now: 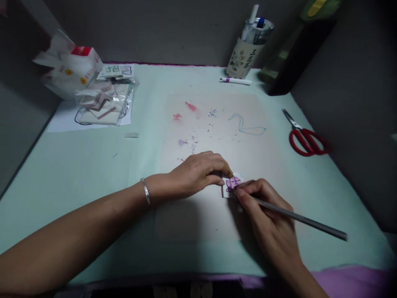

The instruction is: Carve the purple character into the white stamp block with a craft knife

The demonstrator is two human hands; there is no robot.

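A small white block with purple line drawing and a pinkish patch lies on the pale sheet in front of me. At its upper left, my left hand steadies it, thumb and fingers pinched on its edge. From the right, my right hand grips a long, slim grey pen-like tool near its lower end. The tool's tip points at the block's drawn face, though my fingers partly hide it. Its shaft slants down to the right, past my hand.
The pale sheet bears crumbs, red and purple smudges and a blue line. Red-handled scissors lie right. A marker lies before a pen jar, beside a dark bottle. Plastic bags of blocks sit back left.
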